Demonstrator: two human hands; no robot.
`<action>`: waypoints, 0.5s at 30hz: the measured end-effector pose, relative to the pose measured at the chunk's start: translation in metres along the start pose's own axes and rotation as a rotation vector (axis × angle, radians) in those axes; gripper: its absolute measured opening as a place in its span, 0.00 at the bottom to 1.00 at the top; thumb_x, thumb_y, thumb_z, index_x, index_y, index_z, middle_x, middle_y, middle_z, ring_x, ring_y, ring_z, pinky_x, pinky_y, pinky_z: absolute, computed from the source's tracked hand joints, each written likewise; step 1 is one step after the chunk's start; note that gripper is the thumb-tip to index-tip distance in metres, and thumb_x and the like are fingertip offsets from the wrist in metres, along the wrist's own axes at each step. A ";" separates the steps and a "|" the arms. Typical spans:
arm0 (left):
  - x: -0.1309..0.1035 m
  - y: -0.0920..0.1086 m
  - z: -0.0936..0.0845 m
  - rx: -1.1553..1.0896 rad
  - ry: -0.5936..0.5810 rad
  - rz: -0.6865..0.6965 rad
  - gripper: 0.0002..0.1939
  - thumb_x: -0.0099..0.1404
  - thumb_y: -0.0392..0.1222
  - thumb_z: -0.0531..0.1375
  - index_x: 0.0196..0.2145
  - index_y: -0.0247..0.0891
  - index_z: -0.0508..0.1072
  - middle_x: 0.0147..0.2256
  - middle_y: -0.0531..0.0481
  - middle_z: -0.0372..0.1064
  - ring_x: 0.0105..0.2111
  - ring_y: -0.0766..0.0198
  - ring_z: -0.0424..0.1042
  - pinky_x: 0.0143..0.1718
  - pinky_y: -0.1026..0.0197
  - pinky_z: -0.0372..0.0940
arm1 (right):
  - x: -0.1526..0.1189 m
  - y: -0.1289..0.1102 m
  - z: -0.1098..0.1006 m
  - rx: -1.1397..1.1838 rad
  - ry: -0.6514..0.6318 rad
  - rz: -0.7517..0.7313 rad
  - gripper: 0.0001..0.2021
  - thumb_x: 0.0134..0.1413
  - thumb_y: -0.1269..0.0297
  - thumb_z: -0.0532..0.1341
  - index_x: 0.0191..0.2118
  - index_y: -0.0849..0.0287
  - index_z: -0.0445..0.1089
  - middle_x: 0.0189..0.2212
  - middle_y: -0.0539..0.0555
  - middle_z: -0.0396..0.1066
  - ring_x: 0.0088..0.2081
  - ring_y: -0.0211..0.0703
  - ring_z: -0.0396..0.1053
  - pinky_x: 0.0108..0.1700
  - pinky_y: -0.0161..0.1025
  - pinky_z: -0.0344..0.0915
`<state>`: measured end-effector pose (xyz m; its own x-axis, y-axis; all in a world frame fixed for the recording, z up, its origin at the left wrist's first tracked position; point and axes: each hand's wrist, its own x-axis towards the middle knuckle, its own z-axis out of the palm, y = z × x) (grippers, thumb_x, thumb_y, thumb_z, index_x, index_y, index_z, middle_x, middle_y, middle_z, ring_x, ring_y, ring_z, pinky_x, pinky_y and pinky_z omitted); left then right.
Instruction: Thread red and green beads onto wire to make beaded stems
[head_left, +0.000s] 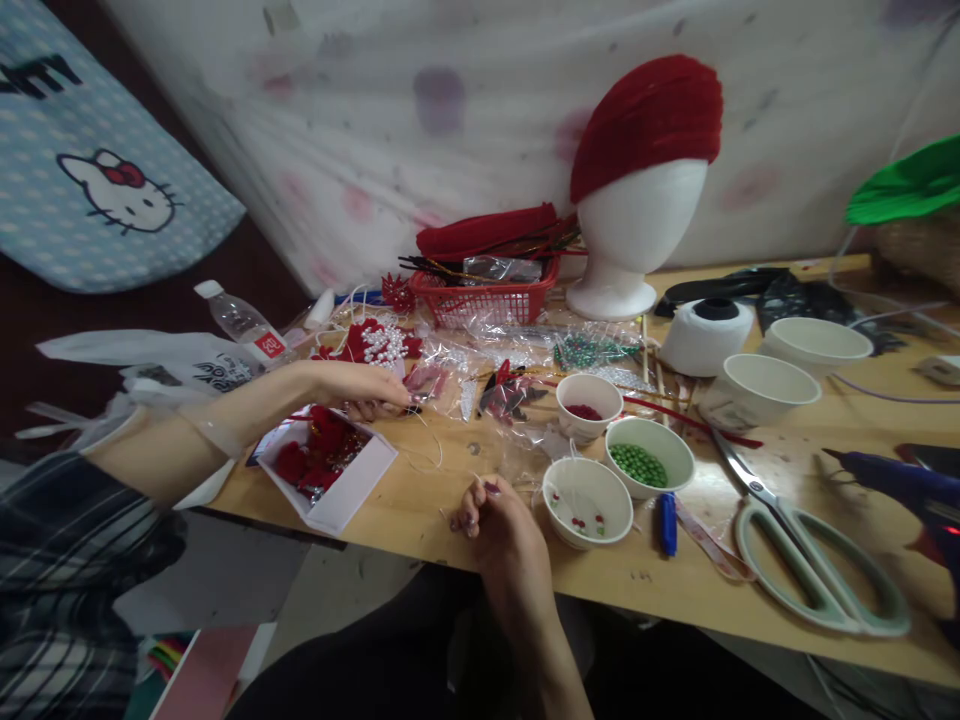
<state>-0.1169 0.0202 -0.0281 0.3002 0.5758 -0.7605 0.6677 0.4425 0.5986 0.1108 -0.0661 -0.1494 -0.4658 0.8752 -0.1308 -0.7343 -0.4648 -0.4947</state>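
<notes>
Thread (440,455) curls slack across the surface (405,515) near its front edge, left hand (379,392) pinching it between fingers, right hand (510,535) curled, hold impossible to tell! A sharp tug could knot that loop; a nudge could tip the bead cup (619,492) alongside.

L forearm (255,410), bare below a plaid sleeve (67,580), slants across just beyond the box (356,490); L wrist roughly level, back of L hand (375,388) up, fingers bent fwd & down past the box's far R corner. R hand (504,530) is R of the box, apart from it, w/ fingers curled in, thumb along the index side. R forearm (553,650) is bare, rising from the near side, R of the box. Fingertips small & blurry, so can't be sure either pinch is closed.
</notes>
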 end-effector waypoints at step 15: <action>-0.046 -0.077 -0.001 -0.152 0.177 0.044 0.19 0.72 0.50 0.48 0.39 0.35 0.74 0.34 0.42 0.77 0.35 0.60 0.75 0.39 0.57 0.69 | 0.002 0.004 -0.002 -0.082 0.098 0.051 0.16 0.39 0.54 0.74 0.30 0.61 0.79 0.19 0.46 0.65 0.23 0.34 0.57 0.32 0.35 0.60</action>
<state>-0.1827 -0.0394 -0.0386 0.1938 0.7023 -0.6850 0.5422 0.5053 0.6714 0.1081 -0.0662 -0.1536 -0.4484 0.8613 -0.2389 -0.6663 -0.5002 -0.5531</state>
